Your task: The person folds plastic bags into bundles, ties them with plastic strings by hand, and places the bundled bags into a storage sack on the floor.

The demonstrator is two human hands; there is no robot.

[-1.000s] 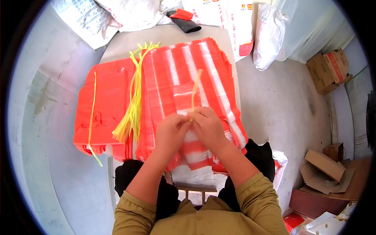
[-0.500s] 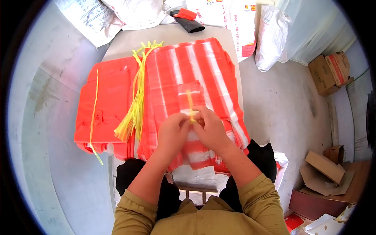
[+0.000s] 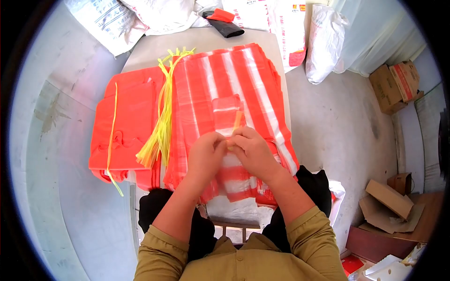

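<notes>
My left hand (image 3: pixel 206 152) and my right hand (image 3: pixel 251 149) meet over a pile of red-and-white striped plastic bags (image 3: pixel 190 93). Both pinch a short yellow strip (image 3: pixel 237 120), whose free end sticks up between them and is slightly blurred. Beneath my fingers lies a narrow folded striped piece (image 3: pixel 227 110). Left of the pile, a bundle of yellow strips (image 3: pixel 164 117) is gathered near its top and fans out below. One single yellow strip (image 3: pixel 112 131) rests across a stack of plain red bags (image 3: pixel 136 100).
Behind the table (image 3: pixel 154 44) stand white printed sacks (image 3: pixel 289 33), with a black and red item (image 3: pixel 226 28) at the back edge. A white wrapped bundle (image 3: pixel 324 44) stands on the floor at right. Cardboard boxes (image 3: pixel 391 86) are farther right, opened ones (image 3: pixel 389 203) lower down.
The free end of the yellow strip has dropped and shortened above my fingers, swinging left and then back right. My hands stay together over the folded piece. The view shifted slightly.
</notes>
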